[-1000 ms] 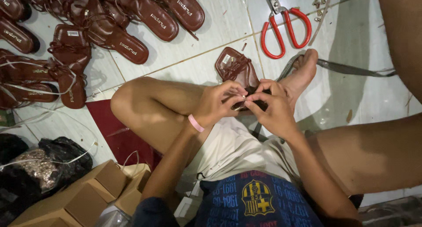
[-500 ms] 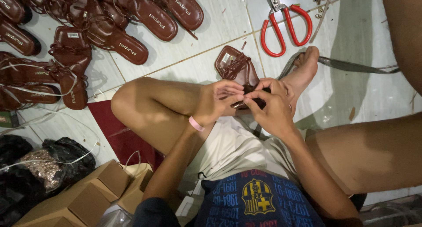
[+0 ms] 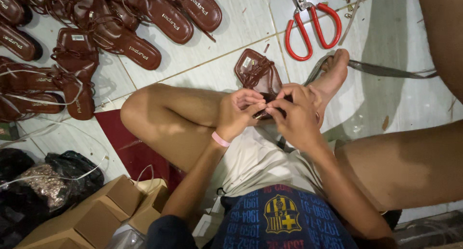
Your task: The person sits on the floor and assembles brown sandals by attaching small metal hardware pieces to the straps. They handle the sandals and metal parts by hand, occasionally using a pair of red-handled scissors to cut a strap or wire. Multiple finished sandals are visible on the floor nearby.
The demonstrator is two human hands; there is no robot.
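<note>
Hands meet over a brown strappy sandal (image 3: 257, 75) on a white tiled floor (image 3: 231, 46), where a person sits with one knee bent up and a bare foot (image 3: 333, 75) stretched out beside the work. The left hand (image 3: 238, 115), a pink band (image 3: 220, 139) at its wrist, curls its fingers inward and pinches at the sandal's near end; the right hand (image 3: 295, 115) comes in from the other side, knuckles up, fingertips pressed against the same spot. Both are closed together on the sandal's straps, though what lies between the fingertips is too hidden to tell. Red-handled scissors (image 3: 312, 29) lie just beyond the foot. More brown sandals (image 3: 140, 22) are spread across the tiles at upper left, well apart from the hands. Cardboard boxes (image 3: 96, 215) and a black plastic bag (image 3: 53, 181) sit at lower left.
</note>
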